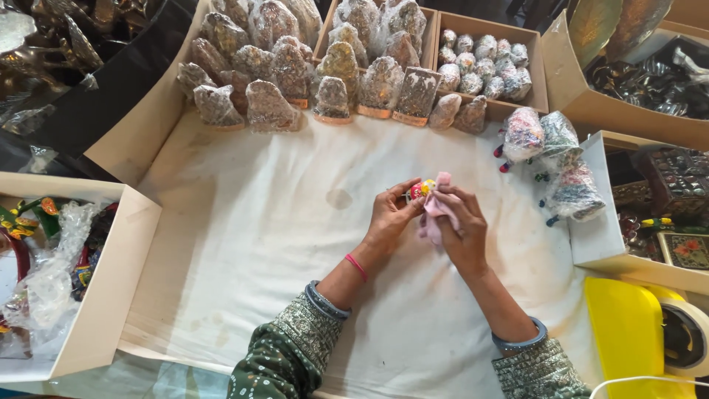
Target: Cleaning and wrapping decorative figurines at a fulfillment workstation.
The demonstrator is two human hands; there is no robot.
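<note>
A wide white cloth (281, 244) covered the desk, creased and faintly stained near its middle. Cardboard boxes (487, 26) lined its far edge, one filled with small wrapped bundles. In front of them stood a row of plastic-wrapped figurines (295, 74). An open white box (111, 281) holding crumpled clear plastic sat at the near left. At the right edge lay three wrapped painted toys (550, 159), with a yellow sheet (624, 340) and a roll of tape (687, 336) in the near right corner.

Near the middle of the cloth, the left hand (391, 214) was closed in a pinch on a small colourful figurine (422, 189), red and yellow, held just above the cloth. The right hand (461, 225) gripped a pink rag (436, 210), bunched in its fingers and pressed against the figurine. The hands touched each other around it.
</note>
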